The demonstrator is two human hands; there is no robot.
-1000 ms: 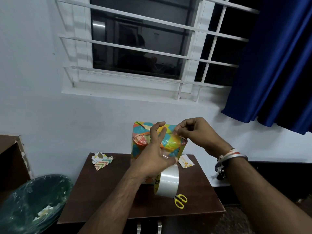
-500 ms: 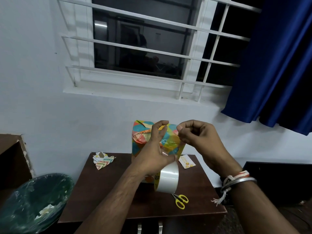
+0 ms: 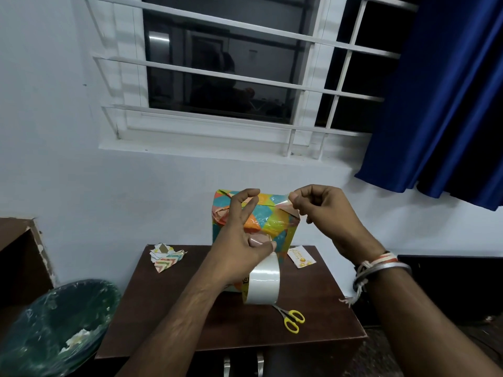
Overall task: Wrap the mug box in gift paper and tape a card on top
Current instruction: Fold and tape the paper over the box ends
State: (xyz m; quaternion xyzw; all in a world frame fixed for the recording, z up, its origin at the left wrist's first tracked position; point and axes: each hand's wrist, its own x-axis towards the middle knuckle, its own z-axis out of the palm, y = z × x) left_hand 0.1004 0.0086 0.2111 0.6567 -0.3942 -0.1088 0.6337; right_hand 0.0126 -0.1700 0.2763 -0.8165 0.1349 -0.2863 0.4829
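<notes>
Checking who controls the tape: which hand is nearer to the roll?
Left. The left hand grips the tape roll, which hangs under it; the right hand is higher and to the right, pinching the tape end.

Barred window point(image 3: 217, 77), blue curtain point(image 3: 449, 104), white wall point(image 3: 54, 159).

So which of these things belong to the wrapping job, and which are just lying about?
For the job: wrapped box, tape roll in the left hand, tape end pinched by the right hand, card, scissors.
Lying about: paper scraps, bin, curtain.
</notes>
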